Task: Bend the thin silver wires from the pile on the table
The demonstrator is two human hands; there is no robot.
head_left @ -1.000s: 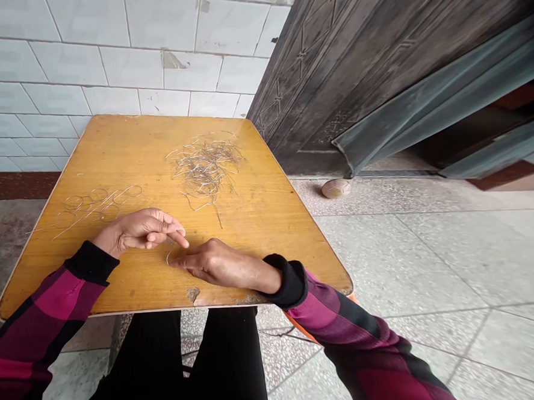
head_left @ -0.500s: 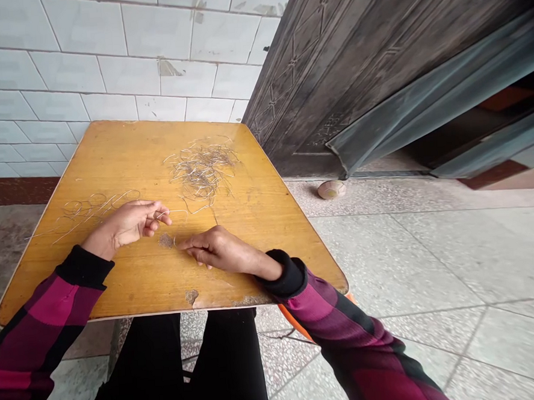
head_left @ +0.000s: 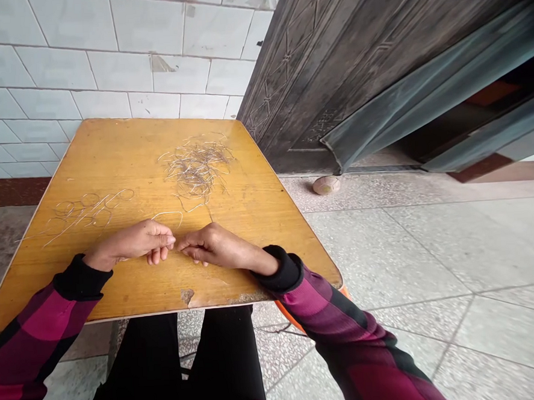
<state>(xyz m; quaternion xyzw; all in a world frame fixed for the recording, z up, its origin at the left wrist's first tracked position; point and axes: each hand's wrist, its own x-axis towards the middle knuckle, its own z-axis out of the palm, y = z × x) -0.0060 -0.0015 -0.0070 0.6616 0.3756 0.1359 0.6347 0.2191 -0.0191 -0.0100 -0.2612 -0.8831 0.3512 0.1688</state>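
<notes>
Near table edge (head_left: 133, 309), L hand (head_left: 131, 243), R hand (head_left: 218, 246) almost touching.

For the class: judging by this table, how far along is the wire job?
Done, it seems: a loose group of wire loops lies at the left of the yellow wooden tabletop. In hand: the left hand and right hand meet at the fingertips, any wire between them too fine to see, with one curved wire just beyond. Left: the larger tangled heap of wire pieces mid-table, so probably early on.

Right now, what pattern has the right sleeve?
Magenta and black checks on the sleeve, clearest in the head view.
</notes>
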